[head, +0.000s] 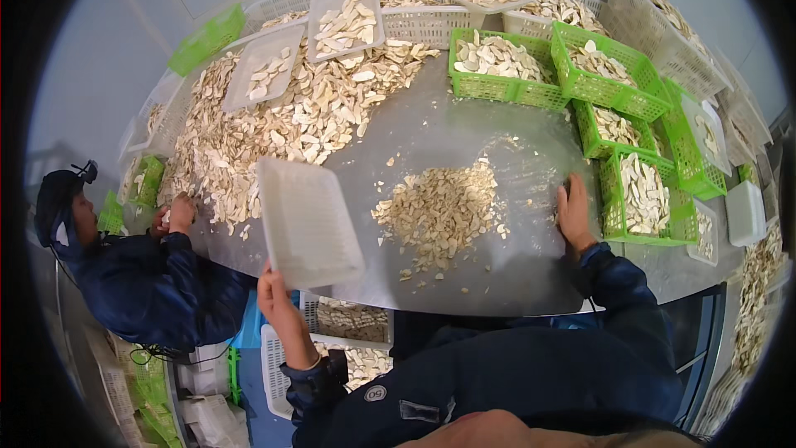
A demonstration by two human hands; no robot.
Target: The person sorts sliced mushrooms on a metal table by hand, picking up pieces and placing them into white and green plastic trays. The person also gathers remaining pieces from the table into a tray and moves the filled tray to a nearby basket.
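Note:
My left hand (278, 298) grips the near end of a shallow white plastic tray (311, 224), which is tilted above the near left part of the metal table (398, 137) and shows nothing on it. My right hand (573, 211) rests on the table with its fingers apart and nothing in it, left of a green plastic basket (650, 238) of pale dried slices. Between my hands lies a pile of small broken slices (441, 208). A large heap of larger pale dried slices (298, 118) covers the table's far left part. What the slices are, I cannot tell.
At the left a co-worker (149, 286) handles slices. Two white trays with slices (264, 68) (346, 25) lie on the heap. White baskets (429, 22) line the back; green baskets (510, 90) stand at the right. Below the table's near edge are white crates (273, 367) of slices.

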